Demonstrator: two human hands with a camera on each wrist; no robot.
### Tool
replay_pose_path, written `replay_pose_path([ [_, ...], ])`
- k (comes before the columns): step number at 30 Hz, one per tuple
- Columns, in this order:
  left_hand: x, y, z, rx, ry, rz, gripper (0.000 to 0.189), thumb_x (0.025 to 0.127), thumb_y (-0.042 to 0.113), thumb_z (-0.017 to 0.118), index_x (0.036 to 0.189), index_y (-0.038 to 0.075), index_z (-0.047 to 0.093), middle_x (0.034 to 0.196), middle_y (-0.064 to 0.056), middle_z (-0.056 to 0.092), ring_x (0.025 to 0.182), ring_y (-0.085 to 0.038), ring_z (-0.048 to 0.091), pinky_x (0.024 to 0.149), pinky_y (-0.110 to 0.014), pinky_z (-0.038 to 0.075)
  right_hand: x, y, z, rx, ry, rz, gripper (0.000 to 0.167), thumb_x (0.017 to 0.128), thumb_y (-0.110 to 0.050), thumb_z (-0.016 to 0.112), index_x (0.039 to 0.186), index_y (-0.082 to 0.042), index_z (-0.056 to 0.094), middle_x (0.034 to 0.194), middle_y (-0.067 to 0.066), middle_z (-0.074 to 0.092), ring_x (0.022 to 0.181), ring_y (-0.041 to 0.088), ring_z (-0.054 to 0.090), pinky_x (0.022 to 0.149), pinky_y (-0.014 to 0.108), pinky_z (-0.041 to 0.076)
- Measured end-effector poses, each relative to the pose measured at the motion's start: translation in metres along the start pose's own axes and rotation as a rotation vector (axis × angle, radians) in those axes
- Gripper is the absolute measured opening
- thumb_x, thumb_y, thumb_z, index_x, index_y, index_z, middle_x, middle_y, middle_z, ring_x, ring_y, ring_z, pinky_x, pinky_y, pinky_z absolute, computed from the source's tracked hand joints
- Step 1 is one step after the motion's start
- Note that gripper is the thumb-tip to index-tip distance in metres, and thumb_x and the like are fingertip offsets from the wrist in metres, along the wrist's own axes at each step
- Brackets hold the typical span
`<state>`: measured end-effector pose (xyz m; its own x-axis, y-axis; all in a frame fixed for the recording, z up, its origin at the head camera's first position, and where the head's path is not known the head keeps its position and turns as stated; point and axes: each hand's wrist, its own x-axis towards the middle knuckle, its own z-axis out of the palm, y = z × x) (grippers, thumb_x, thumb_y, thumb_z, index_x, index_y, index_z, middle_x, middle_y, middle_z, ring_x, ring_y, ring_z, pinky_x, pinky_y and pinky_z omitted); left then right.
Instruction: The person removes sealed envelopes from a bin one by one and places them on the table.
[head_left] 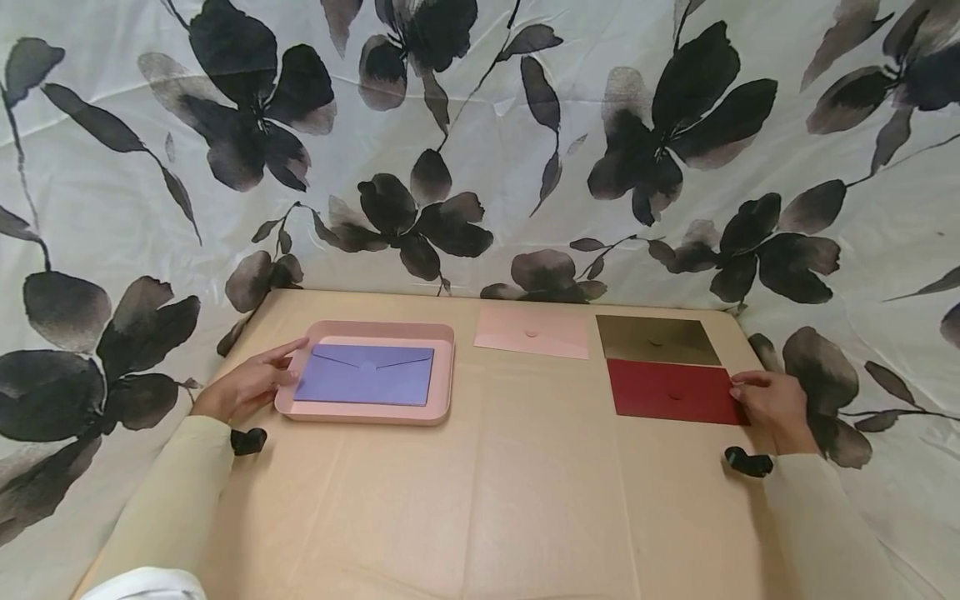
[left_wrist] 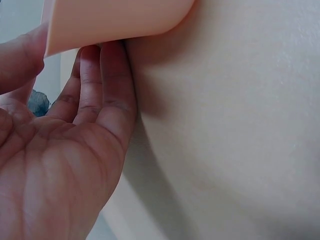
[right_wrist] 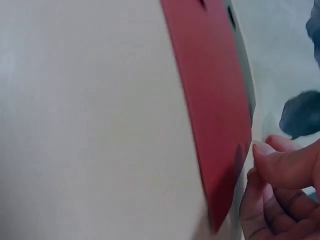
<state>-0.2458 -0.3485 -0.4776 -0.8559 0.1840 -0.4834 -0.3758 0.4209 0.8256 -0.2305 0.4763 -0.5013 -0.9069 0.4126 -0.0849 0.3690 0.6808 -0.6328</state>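
Observation:
My left hand (head_left: 251, 385) grips the left rim of a pink tray (head_left: 442, 375). In the left wrist view its thumb lies against the tray wall (left_wrist: 115, 20) and the other fingers reach beneath. Inside the tray lies a lavender envelope (head_left: 365, 379), flap side up. On the right, my right hand (head_left: 772, 404) pinches the right short edge of a red envelope (head_left: 671, 390). Thumb and forefinger meet at that edge in the right wrist view, where the red envelope (right_wrist: 215, 100) slants past the hand. A gold-brown envelope (head_left: 660, 337) lies directly behind the red one.
A pale pink envelope (head_left: 531, 333) lies at the back middle of the beige table (head_left: 540, 500). Behind and beside the table hangs a white cloth (head_left: 540, 225) with dark flowers. The right hand is at the table's right edge.

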Motion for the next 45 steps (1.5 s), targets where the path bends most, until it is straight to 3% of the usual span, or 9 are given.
replay_pose_path([
  [2, -0.001, 0.000, 0.000, 0.001, 0.000, 0.002, 0.085, 0.103, 0.008, 0.056, 0.168, 0.029, 0.005, 0.172, -0.031, -0.010, 0.159, -0.049, 0.011, 0.126, -0.056, 0.029, 0.000, -0.005, 0.003, 0.048, -0.013, 0.001, 0.033, 0.100, -0.016, 0.064, 0.127, 0.003, 0.068, 0.115, 0.023, 0.073, 0.106, 0.036, 0.060, 0.069, 0.028, 0.047],
  [4, -0.002, 0.001, 0.000, -0.005, 0.005, -0.001, 0.084, 0.103, 0.008, 0.056, 0.168, 0.029, 0.006, 0.172, -0.031, -0.009, 0.158, -0.049, 0.012, 0.126, -0.055, 0.029, -0.001, -0.013, 0.007, 0.115, -0.038, 0.005, 0.034, 0.101, -0.016, 0.064, 0.130, 0.002, 0.067, 0.101, 0.004, 0.075, 0.104, 0.028, 0.059, 0.071, 0.027, 0.047],
  [7, -0.003, 0.001, 0.001, -0.031, -0.003, 0.008, 0.084, 0.103, 0.006, 0.054, 0.167, 0.028, 0.005, 0.171, -0.032, -0.011, 0.158, -0.049, 0.011, 0.126, -0.058, 0.025, -0.005, -0.026, 0.014, 0.206, -0.075, 0.006, 0.036, 0.101, -0.014, 0.064, 0.133, 0.001, 0.066, 0.084, -0.021, 0.066, 0.100, 0.017, 0.055, 0.077, 0.027, 0.045],
  [10, -0.003, 0.002, 0.003, -0.052, -0.008, 0.011, 0.083, 0.103, 0.005, 0.052, 0.167, 0.027, 0.005, 0.171, -0.032, -0.013, 0.158, -0.049, 0.009, 0.127, -0.059, 0.021, -0.010, -0.038, 0.022, 0.254, -0.109, -0.020, 0.037, 0.100, -0.012, 0.065, 0.134, 0.003, 0.065, 0.079, -0.027, 0.062, 0.096, 0.010, 0.054, 0.080, 0.023, 0.046],
  [15, -0.004, 0.005, 0.004, -0.042, 0.001, -0.007, 0.081, 0.104, 0.006, 0.051, 0.167, 0.025, 0.005, 0.170, -0.031, -0.016, 0.159, -0.052, 0.004, 0.127, -0.062, 0.018, -0.020, -0.055, 0.037, 0.312, -0.168, -0.098, 0.037, 0.099, -0.009, 0.069, 0.132, 0.006, 0.064, 0.081, -0.024, 0.067, 0.086, -0.001, 0.060, 0.075, 0.012, 0.052],
  [26, -0.002, 0.002, 0.003, -0.095, -0.021, 0.023, 0.084, 0.102, 0.001, 0.051, 0.167, 0.025, 0.003, 0.169, -0.031, -0.021, 0.159, -0.051, -0.003, 0.127, -0.063, 0.014, -0.043, -0.096, 0.062, 0.392, -0.266, -0.234, 0.036, 0.098, -0.005, 0.070, 0.130, 0.010, 0.065, 0.089, -0.016, 0.070, 0.085, 0.000, 0.066, 0.078, 0.013, 0.056],
  [33, -0.004, 0.001, 0.002, -0.091, -0.018, 0.023, 0.084, 0.103, 0.001, 0.050, 0.167, 0.025, 0.002, 0.170, -0.031, -0.019, 0.159, -0.051, 0.000, 0.127, -0.062, 0.016, -0.054, -0.120, 0.083, 0.361, -0.336, -0.249, 0.034, 0.097, -0.007, 0.072, 0.127, 0.007, 0.068, 0.100, 0.003, 0.075, 0.088, 0.005, 0.066, 0.080, 0.017, 0.055],
  [38, -0.003, 0.001, 0.000, -0.106, -0.020, 0.026, 0.083, 0.103, 0.000, 0.050, 0.167, 0.025, 0.003, 0.169, -0.031, -0.021, 0.159, -0.051, -0.003, 0.127, -0.063, 0.014, -0.060, -0.134, 0.095, 0.403, -0.379, -0.260, 0.031, 0.096, -0.001, 0.070, 0.124, 0.010, 0.069, 0.113, 0.021, 0.076, 0.092, 0.010, 0.072, 0.081, 0.015, 0.057],
  [45, -0.002, 0.001, 0.003, -0.088, -0.015, 0.023, 0.084, 0.103, 0.003, 0.052, 0.167, 0.026, 0.004, 0.170, -0.032, -0.015, 0.158, -0.049, 0.004, 0.127, -0.061, 0.018, -0.071, -0.149, 0.107, 0.400, -0.398, -0.280, 0.026, 0.097, 0.002, 0.066, 0.121, 0.011, 0.070, 0.112, 0.023, 0.076, 0.092, 0.013, 0.074, 0.081, 0.017, 0.059],
])
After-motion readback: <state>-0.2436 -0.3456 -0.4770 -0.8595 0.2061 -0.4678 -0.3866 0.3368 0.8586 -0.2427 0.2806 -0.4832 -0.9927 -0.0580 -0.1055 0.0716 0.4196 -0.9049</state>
